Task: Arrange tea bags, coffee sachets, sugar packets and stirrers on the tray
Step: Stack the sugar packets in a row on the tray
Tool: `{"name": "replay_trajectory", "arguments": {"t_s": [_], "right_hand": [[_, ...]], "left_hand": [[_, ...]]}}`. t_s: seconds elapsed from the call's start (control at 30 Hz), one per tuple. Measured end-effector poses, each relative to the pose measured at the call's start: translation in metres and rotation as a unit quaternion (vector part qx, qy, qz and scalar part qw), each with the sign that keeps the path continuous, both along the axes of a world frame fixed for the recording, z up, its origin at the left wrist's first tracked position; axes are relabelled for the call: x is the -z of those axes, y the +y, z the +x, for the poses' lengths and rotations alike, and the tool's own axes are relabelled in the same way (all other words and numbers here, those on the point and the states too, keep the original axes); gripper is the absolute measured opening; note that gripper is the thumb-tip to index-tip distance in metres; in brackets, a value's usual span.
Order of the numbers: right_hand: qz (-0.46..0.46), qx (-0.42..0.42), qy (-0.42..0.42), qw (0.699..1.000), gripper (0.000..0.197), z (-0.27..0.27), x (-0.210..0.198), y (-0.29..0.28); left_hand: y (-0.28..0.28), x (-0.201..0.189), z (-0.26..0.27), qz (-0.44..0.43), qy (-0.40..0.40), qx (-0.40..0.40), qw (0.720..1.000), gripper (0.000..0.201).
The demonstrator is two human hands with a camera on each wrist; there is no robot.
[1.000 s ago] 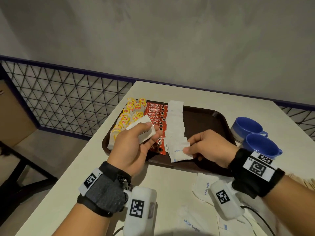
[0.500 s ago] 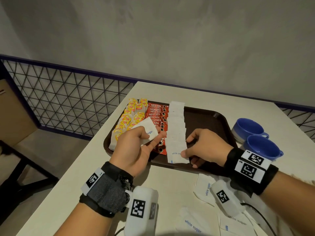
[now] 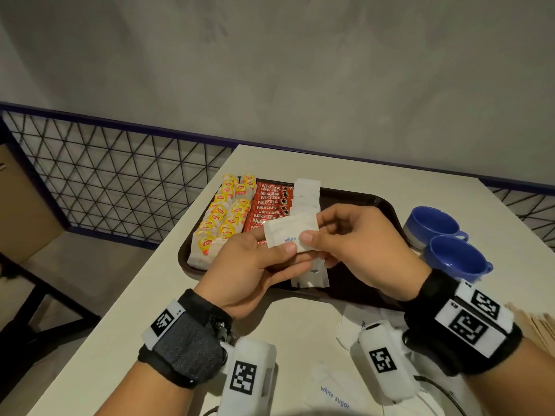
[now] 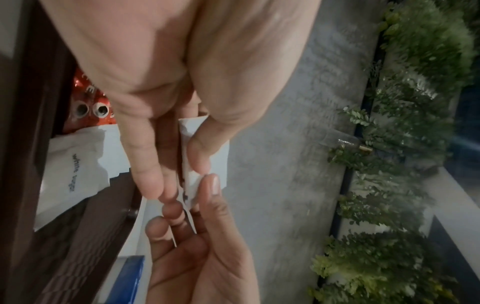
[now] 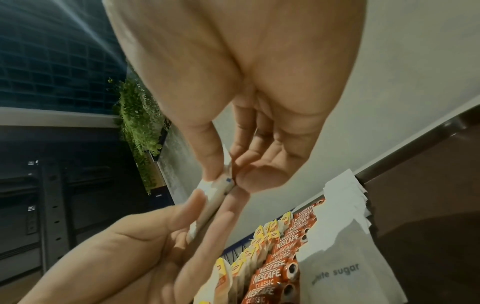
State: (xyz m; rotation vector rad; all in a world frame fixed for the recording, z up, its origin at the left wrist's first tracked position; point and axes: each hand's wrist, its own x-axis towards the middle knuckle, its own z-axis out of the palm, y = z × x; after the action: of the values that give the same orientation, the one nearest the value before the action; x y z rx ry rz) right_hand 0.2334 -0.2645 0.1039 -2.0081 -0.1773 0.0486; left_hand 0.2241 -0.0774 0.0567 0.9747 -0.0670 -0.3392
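Note:
A white sugar packet point(image 3: 289, 232) is held above the dark brown tray point(image 3: 357, 202) by both hands. My left hand point(image 3: 279, 250) grips its left and lower edge between thumb and fingers. My right hand point(image 3: 312, 232) pinches its right end. The packet point(image 4: 205, 156) shows edge-on in the left wrist view, and the same packet point(image 5: 215, 197) shows edge-on in the right wrist view. On the tray lie yellow tea bags point(image 3: 223, 214), red coffee sachets point(image 3: 268, 202) and a column of white sugar packets point(image 3: 306, 193). Wooden stirrers point(image 3: 537, 322) show at the right edge.
Two blue cups point(image 3: 444, 238) stand right of the tray. Loose sugar packets point(image 3: 333, 394) lie on the white table point(image 3: 126, 319) near its front edge. A black wire fence point(image 3: 114, 175) and a drop to the floor lie left of the table.
My right hand left the packet column on the tray and rose to meet the left hand. It now pinches the packet that the left hand was holding alone.

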Motion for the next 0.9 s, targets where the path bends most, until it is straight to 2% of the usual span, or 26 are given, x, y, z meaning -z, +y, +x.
{"name": "replay_trajectory", "arguments": {"t_s": [0.17,0.3,0.4,0.6,0.8,0.9], "right_hand": [[0.013,-0.017,0.015,1.0,0.017,-0.001,-0.001,-0.011],[0.025,0.012,0.023,0.999,0.016,0.004,-0.003,-0.028],[-0.008,0.01,0.071,0.997,0.016,0.01,0.005,-0.039],[-0.126,-0.024,0.131,0.983,0.012,0.015,0.031,-0.037],[-0.206,-0.032,0.102,0.973,0.018,0.022,0.041,-0.027],[-0.211,-0.026,0.103,0.972,0.017,0.027,0.041,-0.022]], "left_hand": [[-0.002,0.001,0.001,0.06,-0.006,-0.047,0.997,0.046],[0.004,0.0,0.008,0.045,0.015,-0.124,0.991,0.03],[0.01,-0.001,0.012,0.029,0.028,-0.172,0.984,0.019],[0.009,-0.003,0.011,0.013,0.037,-0.177,0.984,0.022],[0.01,-0.002,0.011,0.016,0.034,-0.177,0.983,0.026],[0.009,-0.002,0.011,0.017,0.034,-0.18,0.983,0.026]]}}
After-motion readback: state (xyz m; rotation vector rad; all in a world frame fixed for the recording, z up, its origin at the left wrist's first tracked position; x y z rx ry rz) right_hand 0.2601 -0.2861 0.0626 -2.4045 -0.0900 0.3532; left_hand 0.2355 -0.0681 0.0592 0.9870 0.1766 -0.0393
